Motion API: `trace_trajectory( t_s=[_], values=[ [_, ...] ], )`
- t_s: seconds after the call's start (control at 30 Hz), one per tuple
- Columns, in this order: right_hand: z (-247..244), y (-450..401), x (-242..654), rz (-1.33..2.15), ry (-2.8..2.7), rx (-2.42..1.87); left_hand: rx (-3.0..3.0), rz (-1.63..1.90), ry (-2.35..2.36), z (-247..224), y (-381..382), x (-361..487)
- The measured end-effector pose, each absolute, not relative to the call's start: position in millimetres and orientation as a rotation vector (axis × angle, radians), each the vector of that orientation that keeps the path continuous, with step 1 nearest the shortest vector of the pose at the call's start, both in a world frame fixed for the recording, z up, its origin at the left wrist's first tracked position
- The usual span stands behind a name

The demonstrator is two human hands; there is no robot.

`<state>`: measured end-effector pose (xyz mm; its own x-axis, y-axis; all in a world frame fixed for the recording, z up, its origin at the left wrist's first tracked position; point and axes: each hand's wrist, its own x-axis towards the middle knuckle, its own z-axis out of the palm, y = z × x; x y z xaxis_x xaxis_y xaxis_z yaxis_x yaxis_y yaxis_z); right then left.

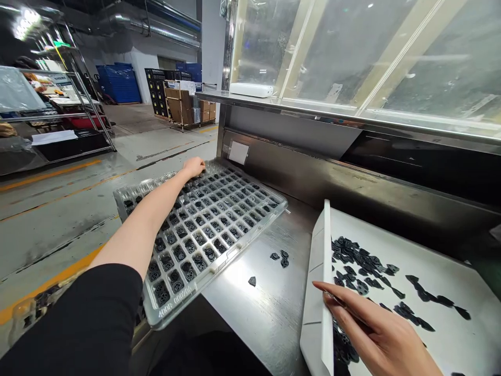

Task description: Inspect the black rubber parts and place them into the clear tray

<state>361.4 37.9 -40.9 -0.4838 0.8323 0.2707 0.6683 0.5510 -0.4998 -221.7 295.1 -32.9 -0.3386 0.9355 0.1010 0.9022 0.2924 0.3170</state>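
My left hand (194, 167) reaches to the far left part of a clear plastic tray (219, 263), its fingers closed at the tray's back cells; what they hold, if anything, is hidden. Small black parts sit in the tray's many cells. On the right, my right hand (371, 326) is over the near wall of a white bin (327, 245), thumb and fingers pinched round a thin tool, perhaps tweezers, that is mostly hidden. Loose black parts (352, 253) lie in the bin. Several more black parts (284, 258) are on the metal table between tray and bin.
The metal table (270, 308) has a raised back panel (282, 172) with a shelf above it, bearing a white box (251, 90). Another tray with black parts (35, 313) shows at the lower left. Racks (74, 125) and cartons (178, 107) stand beyond the floor.
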Motion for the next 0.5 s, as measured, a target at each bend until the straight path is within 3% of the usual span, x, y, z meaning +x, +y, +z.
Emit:
trace_trajectory(
  t_s=[0.5],
  values=[
    [-41.6,40.6,361.5,0.489,-2.328,-1.206,1.939,-0.01,2.165,-11.1,262.1,-237.8]
  ],
)
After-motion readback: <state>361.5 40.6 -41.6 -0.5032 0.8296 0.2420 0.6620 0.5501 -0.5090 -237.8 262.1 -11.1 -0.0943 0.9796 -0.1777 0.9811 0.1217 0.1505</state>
